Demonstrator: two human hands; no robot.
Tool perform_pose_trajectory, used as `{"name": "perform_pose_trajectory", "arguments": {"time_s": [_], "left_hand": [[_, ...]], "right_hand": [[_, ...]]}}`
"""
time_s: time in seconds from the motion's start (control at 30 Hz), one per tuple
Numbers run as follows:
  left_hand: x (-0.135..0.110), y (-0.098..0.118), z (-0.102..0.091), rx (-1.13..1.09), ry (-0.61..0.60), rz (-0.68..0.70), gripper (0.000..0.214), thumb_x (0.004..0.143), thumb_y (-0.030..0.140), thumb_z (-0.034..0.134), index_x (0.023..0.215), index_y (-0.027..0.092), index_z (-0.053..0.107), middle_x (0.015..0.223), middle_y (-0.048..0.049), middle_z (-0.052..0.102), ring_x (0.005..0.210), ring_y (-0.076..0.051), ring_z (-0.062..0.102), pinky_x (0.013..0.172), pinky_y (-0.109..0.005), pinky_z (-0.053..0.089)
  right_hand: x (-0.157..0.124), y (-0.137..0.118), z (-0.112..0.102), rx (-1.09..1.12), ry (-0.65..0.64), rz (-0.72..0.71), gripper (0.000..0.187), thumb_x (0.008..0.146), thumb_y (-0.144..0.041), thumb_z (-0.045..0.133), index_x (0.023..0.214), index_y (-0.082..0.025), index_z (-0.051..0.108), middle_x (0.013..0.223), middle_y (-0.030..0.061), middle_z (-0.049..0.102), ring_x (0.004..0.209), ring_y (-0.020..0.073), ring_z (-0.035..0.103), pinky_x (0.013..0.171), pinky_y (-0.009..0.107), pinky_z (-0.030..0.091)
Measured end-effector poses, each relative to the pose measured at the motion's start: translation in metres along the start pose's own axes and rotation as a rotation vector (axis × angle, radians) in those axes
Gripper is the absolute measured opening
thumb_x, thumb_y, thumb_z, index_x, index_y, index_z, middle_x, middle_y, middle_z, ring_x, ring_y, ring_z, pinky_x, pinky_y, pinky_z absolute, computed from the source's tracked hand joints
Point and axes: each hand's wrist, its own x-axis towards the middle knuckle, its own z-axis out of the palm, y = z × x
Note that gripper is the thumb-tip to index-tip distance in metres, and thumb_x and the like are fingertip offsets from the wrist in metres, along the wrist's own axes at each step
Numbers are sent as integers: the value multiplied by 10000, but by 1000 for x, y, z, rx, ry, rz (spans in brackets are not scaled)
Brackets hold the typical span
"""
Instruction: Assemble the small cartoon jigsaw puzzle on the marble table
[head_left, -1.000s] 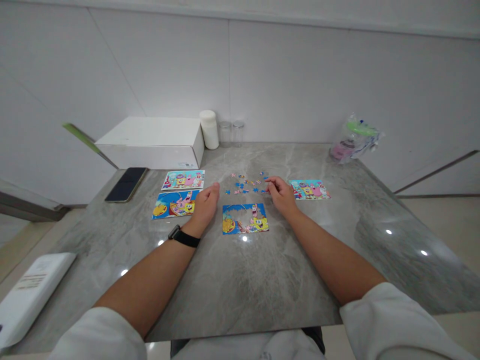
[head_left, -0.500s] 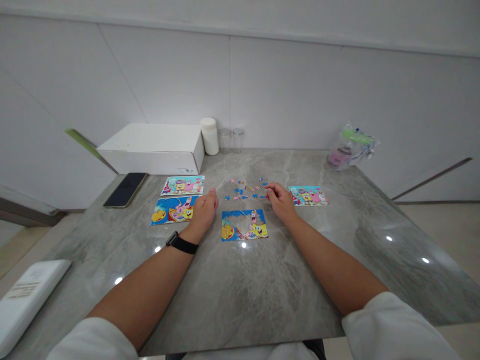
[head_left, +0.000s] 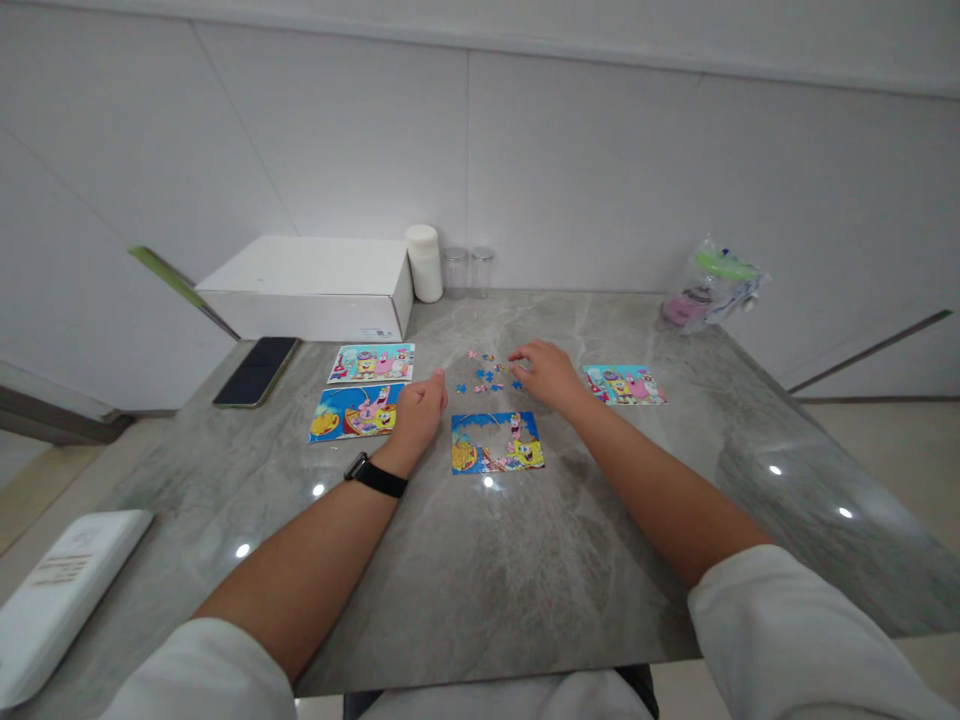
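A partly assembled jigsaw puzzle (head_left: 529, 457) lies flat before me, with a gap in its upper middle where the grey table shows. Several loose jigsaw pieces (head_left: 489, 376) are scattered just behind it. Above their right side, my right hand (head_left: 546, 372) hovers palm down, fingers bent and a little apart from the thumb; no piece shows between them. My left hand (head_left: 420, 408) rests with curled fingers over the right edge of a blue picture card (head_left: 341, 415). What those fingers hold, if anything, is hidden.
A lighter picture card (head_left: 371, 363) lies behind the blue one, another card (head_left: 626, 384) at right. A phone (head_left: 256, 372), white box (head_left: 304, 285), white bottle (head_left: 425, 265), glass jars (head_left: 481, 272) and bagged cup (head_left: 705, 290) stand farther out. A white device (head_left: 71, 580) sits front left.
My right hand has moved left over the loose pieces, covering some of them. My left hand stays by the blue card. The whole view has shifted slightly.
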Motion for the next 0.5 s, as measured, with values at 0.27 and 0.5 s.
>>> {"name": "perform_pose_trajectory", "arguments": {"time_s": [0.27, 0.5], "left_hand": [[1, -1, -1, -27, -1, 6, 657, 1030, 541, 436, 452, 229, 424, 430, 25, 370, 469, -133, 396, 572, -314, 343], [1, 2, 0, -24, -9, -7, 657, 1005, 580, 436, 450, 228, 428, 435, 22, 383, 476, -133, 408, 581, -315, 349]], "right_hand": [[44, -9, 12, -227, -220, 92, 231, 932, -303, 723, 1132, -284, 838, 1217, 139, 759, 1126, 320, 671, 938, 405, 488], [51, -4, 15, -182, -272, 30, 241, 881, -287, 769, 1106, -308, 851, 1195, 113, 773, 1084, 310, 692, 910, 378, 493]]}}
